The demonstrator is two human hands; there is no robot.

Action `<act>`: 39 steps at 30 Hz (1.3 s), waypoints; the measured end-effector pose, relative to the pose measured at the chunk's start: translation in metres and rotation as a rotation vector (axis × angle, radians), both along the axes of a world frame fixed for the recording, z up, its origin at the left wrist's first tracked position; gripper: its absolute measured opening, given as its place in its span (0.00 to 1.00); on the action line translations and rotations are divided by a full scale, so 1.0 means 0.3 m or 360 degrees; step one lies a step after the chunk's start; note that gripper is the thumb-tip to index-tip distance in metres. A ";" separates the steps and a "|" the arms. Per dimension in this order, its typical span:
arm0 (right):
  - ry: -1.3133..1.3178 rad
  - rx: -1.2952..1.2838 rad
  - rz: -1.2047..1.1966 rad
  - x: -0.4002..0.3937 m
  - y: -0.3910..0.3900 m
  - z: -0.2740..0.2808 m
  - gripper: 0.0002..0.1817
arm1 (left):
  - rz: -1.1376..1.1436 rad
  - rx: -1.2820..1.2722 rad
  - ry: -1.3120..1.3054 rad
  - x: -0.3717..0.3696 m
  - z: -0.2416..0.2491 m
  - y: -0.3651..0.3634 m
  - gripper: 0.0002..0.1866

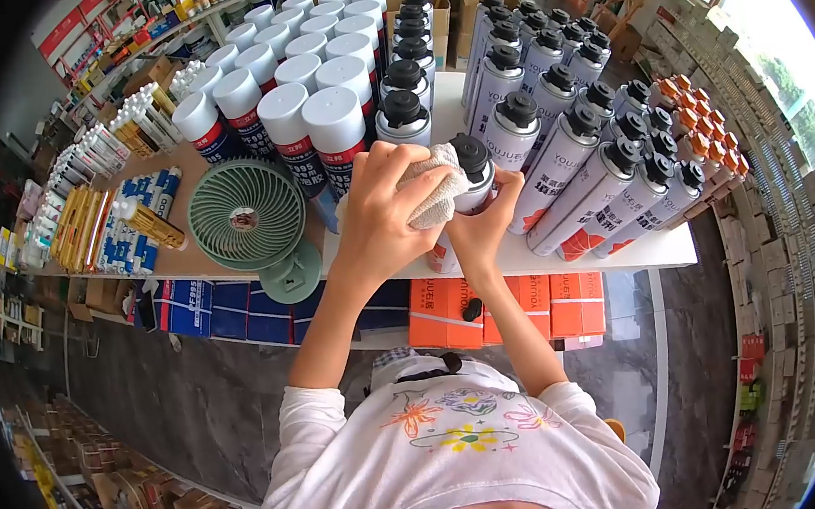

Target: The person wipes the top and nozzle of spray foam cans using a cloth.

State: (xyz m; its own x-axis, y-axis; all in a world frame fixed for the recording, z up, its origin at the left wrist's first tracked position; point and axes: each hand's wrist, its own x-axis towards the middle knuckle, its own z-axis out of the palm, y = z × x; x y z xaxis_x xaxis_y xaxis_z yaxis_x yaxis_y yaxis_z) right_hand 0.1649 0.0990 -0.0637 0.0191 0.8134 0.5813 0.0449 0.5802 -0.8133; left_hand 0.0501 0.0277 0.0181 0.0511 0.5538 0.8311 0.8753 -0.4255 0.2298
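Observation:
My left hand (386, 208) has its fingers closed on a folded beige cloth (439, 189). The cloth presses against the upper side of a spray foam can (473, 163) with a black top. My right hand (483, 233) wraps round that same can from the right, lower down. The can stands near the table's front edge, and my hands hide much of its body. Right beside it are several white cans (564, 158) with black tops and red print. Close to my left hand stand several white-capped cans (333, 125) with red and blue labels.
A green fan (247, 220) sits on the table left of my hands. Farther left lie sealant tubes (143, 219). Orange-topped cans (706, 122) fill the right end. Orange boxes (446, 311) and blue boxes (228, 312) are below the white tabletop (664, 247).

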 end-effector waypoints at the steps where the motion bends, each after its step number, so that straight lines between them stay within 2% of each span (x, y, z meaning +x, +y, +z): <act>1: -0.0010 -0.0018 -0.0013 0.000 -0.003 0.001 0.37 | -0.0005 -0.0030 -0.0065 0.003 0.002 -0.003 0.22; 6: -0.0038 0.0035 -0.0056 -0.009 -0.002 0.006 0.36 | -0.0064 -0.0035 -0.0301 0.005 -0.017 0.015 0.20; 8: 0.0146 -0.0109 0.0096 -0.011 0.005 -0.005 0.43 | -0.0094 -0.0065 -0.0542 0.010 -0.024 0.020 0.18; 12: 0.0128 -0.0081 0.0068 -0.015 0.011 -0.012 0.41 | -0.0130 -0.0095 -0.0741 0.013 -0.014 0.022 0.17; 14: 0.0030 0.0056 -0.0053 -0.013 0.003 0.008 0.35 | -0.0121 -0.0209 -0.0983 0.018 -0.010 0.025 0.17; 16: 0.0098 -0.0023 0.0006 -0.014 -0.006 0.021 0.37 | -0.0118 -0.0255 -0.1097 0.025 -0.008 0.031 0.16; 18: 0.0170 -0.0095 0.0064 -0.015 -0.004 0.020 0.40 | -0.0046 -0.0200 -0.0950 0.026 -0.008 0.039 0.16; 20: -0.0042 -0.0062 -0.0065 -0.011 0.007 0.003 0.40 | 0.0006 -0.0100 -0.0804 0.039 -0.017 0.033 0.18; 22: 0.0030 -0.0102 -0.0023 -0.011 -0.010 0.027 0.39 | 0.0076 0.0117 -0.0330 0.031 -0.040 0.031 0.19; 24: -0.0001 -0.0120 -0.0007 -0.004 -0.010 0.025 0.39 | 0.0025 0.0120 -0.0265 0.013 -0.036 0.016 0.21; 27: 0.0035 -0.0114 0.0041 -0.006 -0.013 0.026 0.39 | -0.0140 0.0056 0.0188 -0.007 -0.013 -0.014 0.23; 28: 0.0051 -0.0104 0.0073 -0.008 -0.010 0.028 0.39 | -0.0145 0.0056 0.0187 -0.012 -0.018 -0.009 0.23; 31: 0.0053 -0.0131 0.0095 -0.012 -0.010 0.025 0.39 | -0.0134 0.0093 -0.0289 -0.022 -0.057 0.022 0.19; 32: 0.0036 -0.0149 0.0080 -0.016 -0.013 0.029 0.38 | -0.0131 0.0092 -0.0287 -0.015 -0.063 0.028 0.19; 34: 0.0017 -0.0163 0.0019 -0.022 -0.026 0.044 0.38 | -0.0145 -0.0129 -0.1059 -0.006 -0.065 0.038 0.17; 36: 0.0128 -0.0199 0.0072 -0.007 -0.041 0.039 0.38 | -0.0139 -0.0232 -0.1090 -0.022 -0.090 0.050 0.16; 38: 0.0062 -0.0102 0.0018 -0.009 -0.041 0.053 0.39 | -0.0152 -0.0256 -0.1052 -0.028 -0.094 0.047 0.17; 39: 0.0109 -0.0220 0.0113 -0.009 -0.061 0.094 0.39 | -0.0126 -0.0189 -0.1037 -0.029 -0.096 0.045 0.17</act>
